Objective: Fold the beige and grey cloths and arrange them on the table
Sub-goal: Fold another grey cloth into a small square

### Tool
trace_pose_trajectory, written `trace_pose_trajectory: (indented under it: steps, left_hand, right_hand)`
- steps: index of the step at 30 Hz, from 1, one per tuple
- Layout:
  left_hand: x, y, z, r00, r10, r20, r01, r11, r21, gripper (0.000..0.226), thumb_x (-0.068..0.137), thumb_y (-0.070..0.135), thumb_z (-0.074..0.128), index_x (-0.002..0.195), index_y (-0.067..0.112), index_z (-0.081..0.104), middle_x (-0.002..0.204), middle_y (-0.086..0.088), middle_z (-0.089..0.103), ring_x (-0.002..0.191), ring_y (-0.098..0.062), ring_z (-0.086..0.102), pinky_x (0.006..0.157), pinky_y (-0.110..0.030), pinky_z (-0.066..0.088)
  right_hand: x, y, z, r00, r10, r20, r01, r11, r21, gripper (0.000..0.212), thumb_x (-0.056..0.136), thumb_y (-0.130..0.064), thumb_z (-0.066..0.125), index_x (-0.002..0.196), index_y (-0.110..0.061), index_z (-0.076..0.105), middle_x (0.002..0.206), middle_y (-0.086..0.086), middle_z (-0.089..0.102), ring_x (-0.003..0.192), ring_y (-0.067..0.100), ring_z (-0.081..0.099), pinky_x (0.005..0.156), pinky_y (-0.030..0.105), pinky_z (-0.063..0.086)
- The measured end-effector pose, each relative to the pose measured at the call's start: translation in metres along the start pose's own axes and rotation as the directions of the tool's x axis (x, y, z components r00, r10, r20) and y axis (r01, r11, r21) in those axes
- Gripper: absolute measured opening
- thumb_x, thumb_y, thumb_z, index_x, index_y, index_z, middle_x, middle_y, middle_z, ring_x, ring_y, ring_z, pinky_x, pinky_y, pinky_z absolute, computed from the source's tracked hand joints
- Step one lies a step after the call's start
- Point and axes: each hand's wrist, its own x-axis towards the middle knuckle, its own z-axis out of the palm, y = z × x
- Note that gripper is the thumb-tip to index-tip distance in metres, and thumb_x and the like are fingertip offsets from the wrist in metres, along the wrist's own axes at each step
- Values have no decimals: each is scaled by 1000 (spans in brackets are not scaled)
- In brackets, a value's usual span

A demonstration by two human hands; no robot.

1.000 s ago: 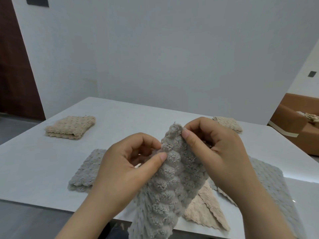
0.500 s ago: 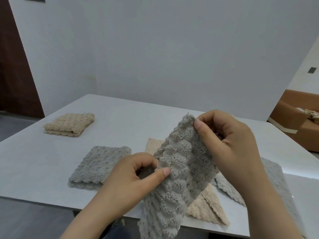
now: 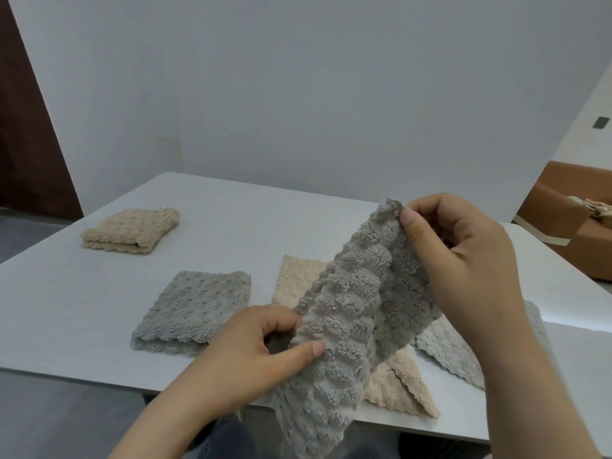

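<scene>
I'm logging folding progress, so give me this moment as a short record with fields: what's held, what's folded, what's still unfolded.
held: grey cloth, lifted above the table
left hand: pinches its lower edge
right hand: pinches its top corner
folded: beige cloth far left; grey cloth nearer
unfolded: beige cloth and pale grey cloth, partly hidden behind the held one

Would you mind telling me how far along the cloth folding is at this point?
Two look done: a folded beige cloth at the far left of the table and a folded grey cloth nearer the front. In hand: the left hand and right hand pinch a grey cloth lifted above the table. Left: an unfolded beige cloth and a flat grey cloth beneath it.
</scene>
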Motion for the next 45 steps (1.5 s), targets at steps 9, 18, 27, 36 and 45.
trace_pose_trajectory:
  steps: [9, 18, 27, 36, 45]
  left_hand:
    - [-2, -5, 0, 996, -41, 73, 36, 996, 76, 44, 69, 55, 62, 56, 21, 37, 54, 7, 31, 52, -5, 30, 52, -22, 22]
    - [-5, -16, -22, 978, -200, 64, 206, 971, -119, 27, 73, 45, 61, 66, 19, 64, 57, 4, 55, 55, -9, 55, 57, -29, 50]
    - [-7, -15, -39, 979, -169, -112, 156, 981, -112, 57, 64, 64, 64, 47, 16, 37, 46, 5, 29, 43, -9, 29, 43, -17, 26]
    - [-14, -46, -31, 961, -275, 4, 275, 961, 28, 24, 69, 19, 82, 57, 19, 62, 47, 7, 53, 45, 0, 44, 49, -12, 36]
    - [-21, -60, -16, 980, -200, 18, 194, 968, 159, 26, 82, 27, 70, 62, 14, 59, 51, 11, 51, 50, -2, 44, 51, -14, 33]
  right_hand:
    - [7, 12, -5, 997, 23, -78, -24, 1000, -16, 13, 92, -24, 61, 80, -20, 63, 70, -2, 61, 60, 5, 48, 54, 10, 35]
    - [7, 29, -8, 991, 59, -118, -64, 997, -37, 13, 93, -26, 60, 82, -20, 63, 76, -1, 63, 66, 9, 51, 59, 21, 40]
    - [-1, 53, -5, 983, 102, -154, -108, 993, -37, 12, 94, -22, 58, 82, -21, 61, 73, -6, 59, 63, 5, 47, 56, 8, 36]
    - [-21, 93, 7, 965, 243, -95, -253, 961, -116, 12, 94, -24, 55, 85, -19, 61, 76, -10, 59, 67, -1, 51, 60, 14, 36]
    - [-27, 102, 15, 957, 273, -98, -284, 949, -134, 11, 95, -23, 54, 88, -19, 61, 80, -14, 59, 74, -2, 51, 62, 17, 36]
